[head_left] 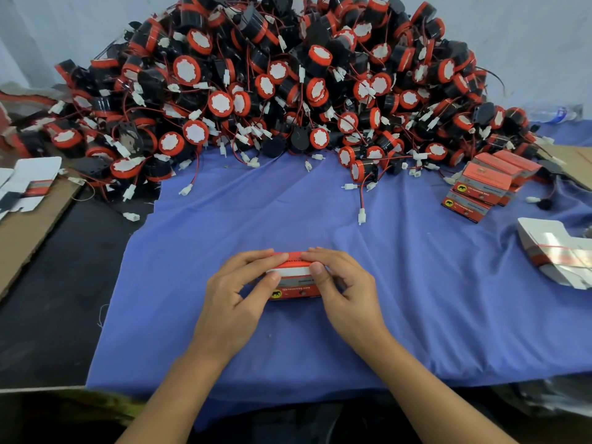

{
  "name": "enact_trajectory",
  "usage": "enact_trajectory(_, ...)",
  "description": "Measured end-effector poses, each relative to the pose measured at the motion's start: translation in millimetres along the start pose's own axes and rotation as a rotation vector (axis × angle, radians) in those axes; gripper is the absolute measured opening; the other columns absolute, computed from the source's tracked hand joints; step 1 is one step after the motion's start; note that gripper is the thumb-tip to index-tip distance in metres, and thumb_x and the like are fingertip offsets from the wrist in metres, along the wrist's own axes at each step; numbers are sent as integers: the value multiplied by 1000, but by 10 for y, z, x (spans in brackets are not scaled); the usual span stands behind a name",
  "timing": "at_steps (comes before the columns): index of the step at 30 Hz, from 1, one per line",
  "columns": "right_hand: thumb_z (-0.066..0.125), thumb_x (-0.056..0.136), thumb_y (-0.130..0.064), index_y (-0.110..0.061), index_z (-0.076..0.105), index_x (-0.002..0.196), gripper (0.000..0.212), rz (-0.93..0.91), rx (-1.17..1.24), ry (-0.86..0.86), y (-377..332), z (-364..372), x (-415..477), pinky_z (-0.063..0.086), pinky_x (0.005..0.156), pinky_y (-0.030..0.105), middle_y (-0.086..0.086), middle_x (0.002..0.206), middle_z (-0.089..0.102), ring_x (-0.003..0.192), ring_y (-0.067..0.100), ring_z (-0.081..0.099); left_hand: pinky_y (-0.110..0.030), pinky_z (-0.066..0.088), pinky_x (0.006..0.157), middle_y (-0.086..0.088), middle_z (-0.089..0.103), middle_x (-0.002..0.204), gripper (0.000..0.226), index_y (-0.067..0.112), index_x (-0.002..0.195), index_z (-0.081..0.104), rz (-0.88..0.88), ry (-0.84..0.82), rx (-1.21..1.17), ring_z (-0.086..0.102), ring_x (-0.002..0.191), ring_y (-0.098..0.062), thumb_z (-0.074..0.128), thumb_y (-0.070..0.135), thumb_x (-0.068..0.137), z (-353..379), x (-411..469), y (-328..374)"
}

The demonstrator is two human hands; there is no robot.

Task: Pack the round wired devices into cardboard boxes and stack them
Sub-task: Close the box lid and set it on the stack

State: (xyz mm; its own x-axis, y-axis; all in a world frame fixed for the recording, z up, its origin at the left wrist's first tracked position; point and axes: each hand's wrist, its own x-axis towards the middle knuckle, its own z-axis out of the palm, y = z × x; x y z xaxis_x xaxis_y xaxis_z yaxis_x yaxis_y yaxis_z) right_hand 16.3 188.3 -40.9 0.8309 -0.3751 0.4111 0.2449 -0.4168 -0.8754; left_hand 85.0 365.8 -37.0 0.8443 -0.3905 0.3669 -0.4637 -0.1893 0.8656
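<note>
Not much we can read here, honestly. The box point(296, 285) in the middle has a black line on its orange front that we make out as "12v reversing horn", though the last word is fuzzy. Left of that line sits a round yellow logo point(276, 294) with a black animal shape, and no brand name we can read. More black print runs along the box's top edge, too blurred. The stack point(477, 190) at the right shows the same logo and line, unreadable.

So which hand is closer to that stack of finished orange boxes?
The right hand. The stack lies off to its right; the left hand grips the held box's other end, farther away.
</note>
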Motion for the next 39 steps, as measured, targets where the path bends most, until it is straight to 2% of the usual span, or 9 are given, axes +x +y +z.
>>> enact_trajectory(5,60,102,-24,-35,76,113,23,20,20,-8,12,-14,-10,53,98,28,-12,117,72,124,13,63,-27,50,103,14,68,126,29,32,115,78,-16,7,-23,61,124,-10,65,24,91,1,-5,-10)
enact_trajectory(10,65,100,-8,-21,79,115,24,52,16,-32,87,-28,-18,52,104,34,-7,127,70,128,9,60,-28,49,102,17,66,131,30,40,113,76,-4,-2,58,61,120,-12,67,22,90,12,-14,-6)
enact_trajectory(15,68,98,-7,-28,77,116,29,86,11,-25,88,-8,-19,48,109,26,-13,133,67,132,0,55,-12,43,101,11,66,134,30,30,119,77,83,33,260,61,111,-9,68,21,92,64,-11,-28)
enact_trajectory(19,68,98,-7,-37,73,116,36,78,3,-10,88,9,-28,47,110,24,-19,134,64,133,-4,53,-11,40,99,2,68,130,30,21,119,79,156,77,395,61,105,-17,68,17,91,114,-21,-51)
enact_trajectory(24,62,103,-17,-20,69,133,31,-34,-276,-64,75,26,-78,38,116,20,-11,148,56,143,-4,42,-5,31,104,1,68,128,30,17,119,78,191,120,471,57,112,-17,63,21,94,123,-38,-51)
enact_trajectory(27,58,105,-27,-19,61,143,40,-53,-402,-141,32,8,-126,32,121,22,-7,156,48,149,0,34,-11,35,103,2,66,129,35,18,121,77,204,113,511,55,115,-19,54,29,96,126,-50,-41)
enact_trajectory(30,57,104,-20,-22,51,151,47,-96,-557,-208,9,-32,-170,36,118,25,-9,162,38,151,6,32,-24,44,99,0,66,129,37,16,124,75,239,107,569,54,115,-20,53,28,97,134,-71,-43)
enact_trajectory(36,78,79,-3,-8,58,144,68,-289,-853,-163,-45,-47,-220,58,94,36,7,152,53,133,25,59,-35,49,94,-7,67,124,29,8,123,74,324,97,720,56,111,-27,62,16,98,146,-97,-43)
enact_trajectory(39,71,84,-1,-10,49,152,72,-252,-816,-217,-35,-51,-235,61,88,38,7,160,42,133,27,59,-41,56,83,-10,64,114,30,5,125,73,337,99,729,58,103,-29,71,7,95,152,-95,-41)
